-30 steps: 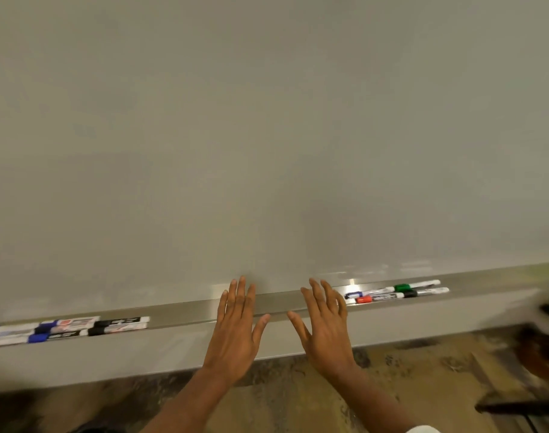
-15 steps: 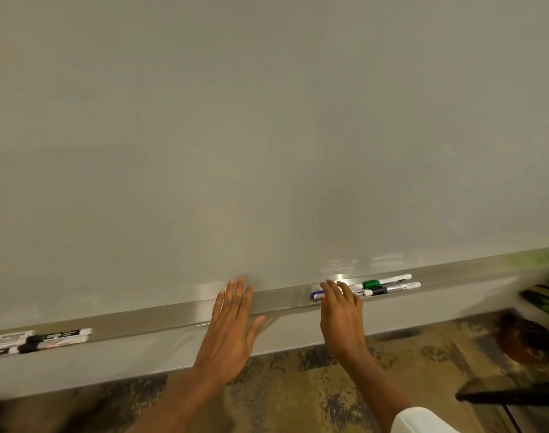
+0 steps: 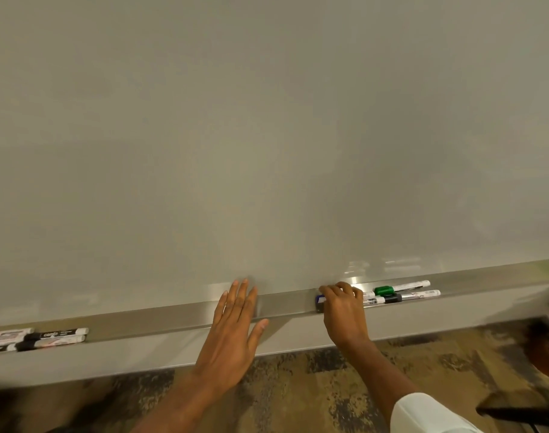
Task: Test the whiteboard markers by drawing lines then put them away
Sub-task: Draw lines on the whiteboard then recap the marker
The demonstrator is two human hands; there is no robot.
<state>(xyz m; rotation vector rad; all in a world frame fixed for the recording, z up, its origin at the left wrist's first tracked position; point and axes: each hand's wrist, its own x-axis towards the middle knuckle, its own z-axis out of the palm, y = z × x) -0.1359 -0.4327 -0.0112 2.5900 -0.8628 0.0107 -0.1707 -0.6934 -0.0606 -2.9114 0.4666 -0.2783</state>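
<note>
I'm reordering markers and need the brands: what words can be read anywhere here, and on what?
"camlin", the l faint: on the upper black marker at the left end of the tray.
Red print on the marker below it: too blurred to read.
Print on the green-capped marker and the black-capped marker beside it: too small.
Blue-capped marker in the grip of the right hand: label hidden.
Whiteboard: no writing.

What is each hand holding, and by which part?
The right hand grips the blue marker by the barrel just beside its cap, down in the tray. The left hand is flat and holds nothing.
</note>
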